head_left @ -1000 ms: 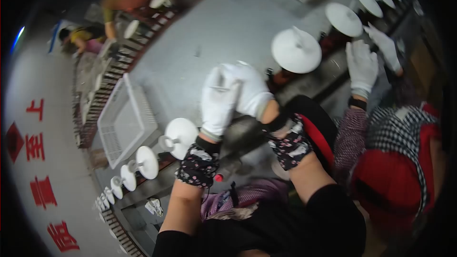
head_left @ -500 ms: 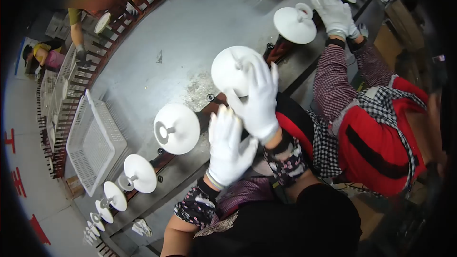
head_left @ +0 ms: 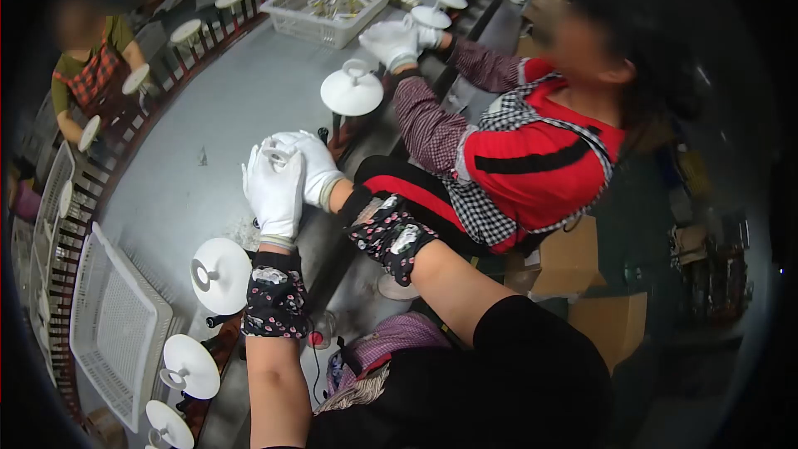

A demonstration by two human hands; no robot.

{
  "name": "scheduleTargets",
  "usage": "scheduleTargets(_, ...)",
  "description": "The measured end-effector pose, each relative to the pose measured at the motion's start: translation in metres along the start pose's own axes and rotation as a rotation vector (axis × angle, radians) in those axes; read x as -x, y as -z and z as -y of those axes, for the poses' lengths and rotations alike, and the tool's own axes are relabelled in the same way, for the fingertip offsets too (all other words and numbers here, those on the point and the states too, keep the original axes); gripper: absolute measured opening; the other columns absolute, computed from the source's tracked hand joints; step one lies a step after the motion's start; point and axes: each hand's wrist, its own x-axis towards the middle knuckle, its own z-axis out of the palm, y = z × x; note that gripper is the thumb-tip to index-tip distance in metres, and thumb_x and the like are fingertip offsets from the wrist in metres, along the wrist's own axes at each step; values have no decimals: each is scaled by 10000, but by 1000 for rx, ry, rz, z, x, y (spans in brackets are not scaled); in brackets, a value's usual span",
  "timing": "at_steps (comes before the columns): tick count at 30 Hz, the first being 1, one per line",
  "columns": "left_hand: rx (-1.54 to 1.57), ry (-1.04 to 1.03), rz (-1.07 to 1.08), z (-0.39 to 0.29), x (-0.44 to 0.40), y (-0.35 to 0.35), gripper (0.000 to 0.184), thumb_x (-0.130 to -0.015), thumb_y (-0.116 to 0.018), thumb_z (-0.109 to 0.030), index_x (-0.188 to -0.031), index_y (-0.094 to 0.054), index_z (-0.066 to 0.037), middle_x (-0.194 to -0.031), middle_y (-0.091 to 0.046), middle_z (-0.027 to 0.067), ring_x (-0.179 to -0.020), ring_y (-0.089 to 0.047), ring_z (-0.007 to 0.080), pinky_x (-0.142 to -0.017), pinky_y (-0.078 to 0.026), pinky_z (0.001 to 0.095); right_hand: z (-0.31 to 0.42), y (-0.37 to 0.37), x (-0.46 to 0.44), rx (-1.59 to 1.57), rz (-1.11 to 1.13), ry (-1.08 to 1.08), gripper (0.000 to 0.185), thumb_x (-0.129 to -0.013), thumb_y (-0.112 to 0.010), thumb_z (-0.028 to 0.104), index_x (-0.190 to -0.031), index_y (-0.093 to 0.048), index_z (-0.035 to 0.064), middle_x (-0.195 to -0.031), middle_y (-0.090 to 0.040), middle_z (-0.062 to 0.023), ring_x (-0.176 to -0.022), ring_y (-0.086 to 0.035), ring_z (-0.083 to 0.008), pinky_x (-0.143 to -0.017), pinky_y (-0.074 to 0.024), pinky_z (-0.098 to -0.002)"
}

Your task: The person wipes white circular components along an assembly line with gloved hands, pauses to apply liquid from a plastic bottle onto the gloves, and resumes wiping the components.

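Note:
My left hand [head_left: 274,193], in a white glove, is closed around a pale ring [head_left: 278,155] that shows between thumb and fingers. My right hand [head_left: 317,168], gloved too, curls in from the far side against it, its fingertips partly hidden. The white disc under the ring is covered by both gloves. Nearer me along the line stands another white disc with a ring [head_left: 218,278]. Beyond my hands is one more white disc [head_left: 352,93] on a dark holder.
A co-worker in red [head_left: 532,166] sits at my right, gloved hands near further discs. A white basket [head_left: 332,29] with small yellowish parts stands beyond. Another white basket [head_left: 116,324] is at left. Across the grey table [head_left: 199,108], a person works behind a curved rack of discs.
The view has swung to the right. My hands, spread above the disc before, have come together and closed around its ring. The co-worker's hands remain near the line of discs.

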Motion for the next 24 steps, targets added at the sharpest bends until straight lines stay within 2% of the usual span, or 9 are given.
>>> scheduleTargets(5, -27, -17, -37, 30, 25, 18, 734, -976, -698, -494, -1489, -591, 20, -1523, -598, 244, -1504, -475, 384, -1290, -295, 485, 38, -12, 23, 226, -131, -24, 423, -985, -564, 382, -1338, -678, 178, -1324, -687, -78, -1336, -597, -263, -1187, -395, -485)
scheduleTargets(10, -111, -194, -98, 29, 75, 36, 752, -997, -676, -460, -1532, -514, 43, -1588, -507, 262, -1529, -396, 453, -1289, -258, 567, 76, 4, 71, 383, -142, 46, 539, -998, -520, 386, -1487, -587, 170, -1527, -558, -118, -1472, -470, -310, -1218, -358, -469)
scheduleTargets(13, -176, -312, -196, 44, 119, 34, 754, -993, -677, -433, -1533, -497, 61, -1583, -486, 303, -1518, -392, 481, -1290, -252, 574, 93, 2, 102, 170, -117, 53, 684, -1002, -478, 410, -1607, -441, 94, -1642, -443, -118, -1568, -352, -330, -1285, -256, -507)
scheduleTargets(15, -169, -314, -212, 47, 150, 33, 768, -1007, -658, -399, -1571, -443, 75, -1615, -438, 323, -1526, -378, 487, -1294, -240, 566, 85, -22, 132, 398, -101, 156, 675, -1008, -461, 340, -1619, -419, 55, -1657, -417, -163, -1591, -319, -362, -1301, -253, -506)
scheduleTargets(18, -27, -231, -195, 51, 195, 13, 764, -1029, -644, -332, -1617, -381, 78, -1657, -393, 308, -1528, -384, 462, -1296, -257, 508, 87, -15, 166, 278, -52, 272, 583, -995, -503, 301, -1520, -534, 48, -1564, -533, -162, -1500, -458, -323, -1276, -308, -492)
scheduleTargets(19, 581, -189, -203, 40, 204, 8, 736, -1034, -647, -284, -1609, -383, 90, -1625, -439, 315, -1498, -448, 436, -1279, -311, 479, 80, -12, 175, 178, -56, 324, 544, -983, -539, 284, -1469, -585, 45, -1500, -604, -158, -1438, -538, -316, -1250, -358, -484)
scheduleTargets(21, 407, -46, 3, 53, 220, -8, 644, -1034, -662, -260, -1542, -478, 90, -1554, -532, 306, -1451, -517, 423, -1261, -353, 480, 68, 3, 179, -76, -265, 432, 286, -908, -672, 151, -1167, -739, 48, -1021, -757, -121, -958, -720, -301, -918, -565, -420)
scheduleTargets(22, 360, -112, 11, 53, 221, -13, 605, -1034, -670, -263, -1507, -520, 84, -1522, -567, 295, -1442, -531, 421, -1259, -357, 486, 57, 3, 183, -225, -172, 236, 218, -889, -681, 123, -1087, -744, 60, -943, -735, -139, -877, -698, -312, -885, -554, -435)
scheduleTargets(24, 275, -230, -25, 46, 212, -14, 562, -1029, -692, -269, -1461, -578, 72, -1488, -607, 276, -1438, -540, 418, -1257, -362, 495, 66, 41, 158, -8, -190, 128, 254, -924, -595, 82, -1151, -703, 49, -1048, -710, -164, -1054, -661, -376, -1066, -480, -476)
